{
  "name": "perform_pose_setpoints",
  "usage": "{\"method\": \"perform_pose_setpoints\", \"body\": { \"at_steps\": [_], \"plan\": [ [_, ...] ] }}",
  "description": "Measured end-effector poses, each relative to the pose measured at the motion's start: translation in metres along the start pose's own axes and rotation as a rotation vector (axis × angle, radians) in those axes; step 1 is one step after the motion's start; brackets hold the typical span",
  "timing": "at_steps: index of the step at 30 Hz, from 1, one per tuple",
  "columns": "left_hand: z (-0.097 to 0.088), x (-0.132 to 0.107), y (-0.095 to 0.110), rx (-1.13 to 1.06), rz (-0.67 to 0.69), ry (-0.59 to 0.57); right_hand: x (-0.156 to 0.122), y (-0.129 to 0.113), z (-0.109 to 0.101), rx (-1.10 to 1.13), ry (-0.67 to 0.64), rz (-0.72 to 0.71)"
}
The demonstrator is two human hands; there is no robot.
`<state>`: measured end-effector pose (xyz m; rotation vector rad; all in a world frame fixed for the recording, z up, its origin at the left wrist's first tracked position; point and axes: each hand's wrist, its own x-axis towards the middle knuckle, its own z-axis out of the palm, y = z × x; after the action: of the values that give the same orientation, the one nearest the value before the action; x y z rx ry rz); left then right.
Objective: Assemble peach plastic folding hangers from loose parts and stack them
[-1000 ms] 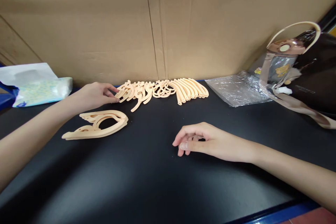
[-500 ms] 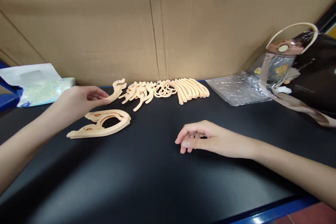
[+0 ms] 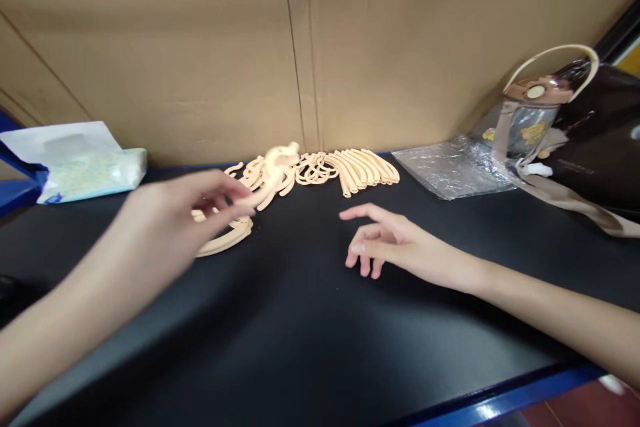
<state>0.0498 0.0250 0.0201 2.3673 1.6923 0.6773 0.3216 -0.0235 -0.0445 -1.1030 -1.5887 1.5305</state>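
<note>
My left hand pinches one end of a curved beige plastic hanger part between thumb and fingers; its hooked far end is raised and blurred. Under and behind this hand lie folded beige hangers, partly hidden. Behind the held part is a pile of similar hooked parts. To its right sit several beige rings and a row of long curved hanger arms. My right hand hovers over the table right of centre, empty, with the index finger stretched out and the other fingers loosely bent.
A tissue pack lies at the back left. Toward the back right are a clear plastic bag, a bottle with a strap and a dark bag. Cardboard stands behind the black table.
My left hand has lifted the hanger part off the table and carried it to the right and nearer. My right hand has risen slightly, its index finger now extended.
</note>
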Motion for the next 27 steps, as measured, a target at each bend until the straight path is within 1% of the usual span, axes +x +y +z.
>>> {"method": "perform_pose_setpoints", "body": {
  "at_steps": [2,3,4,5,6,8,11,16,19,21,23,25,27],
  "plan": [
    [0.014,-0.019,0.01,-0.062,0.139,-0.042,0.002,0.0,0.0,0.044,0.119,0.01],
    [0.022,-0.029,0.014,-0.093,0.238,-0.086,0.003,0.0,0.0,0.058,0.17,0.015],
    [0.03,-0.037,0.016,-0.131,0.339,-0.109,0.004,0.0,-0.001,0.066,0.21,0.015],
    [0.037,-0.045,0.018,-0.149,0.403,-0.168,0.005,-0.001,-0.001,0.066,0.239,0.007],
    [0.043,-0.05,0.018,-0.163,0.465,-0.19,0.005,-0.001,-0.002,0.057,0.258,-0.007],
    [0.053,-0.057,0.018,-0.173,0.531,-0.239,0.007,0.0,-0.005,0.017,0.28,-0.043],
    [0.061,-0.058,0.015,-0.195,0.567,-0.277,0.009,0.004,-0.011,-0.101,0.302,-0.094],
    [0.066,-0.057,0.012,-0.258,0.554,-0.294,0.013,0.003,-0.023,-0.453,0.41,-0.264],
    [0.065,-0.055,0.012,-0.238,0.591,-0.343,0.027,-0.007,-0.031,-0.732,0.417,-0.364],
    [0.063,-0.052,0.012,-0.19,0.653,-0.365,0.045,-0.016,-0.037,-0.978,0.395,-0.409],
    [0.062,-0.049,0.011,-0.142,0.724,-0.359,0.069,-0.024,-0.041,-1.313,0.38,-0.41],
    [0.062,-0.046,0.008,-0.108,0.778,-0.342,0.096,-0.031,-0.044,-1.394,0.356,-0.401],
    [0.062,-0.044,0.006,-0.097,0.803,-0.335,0.122,-0.036,-0.045,-1.445,0.336,-0.396]
  ]
}}
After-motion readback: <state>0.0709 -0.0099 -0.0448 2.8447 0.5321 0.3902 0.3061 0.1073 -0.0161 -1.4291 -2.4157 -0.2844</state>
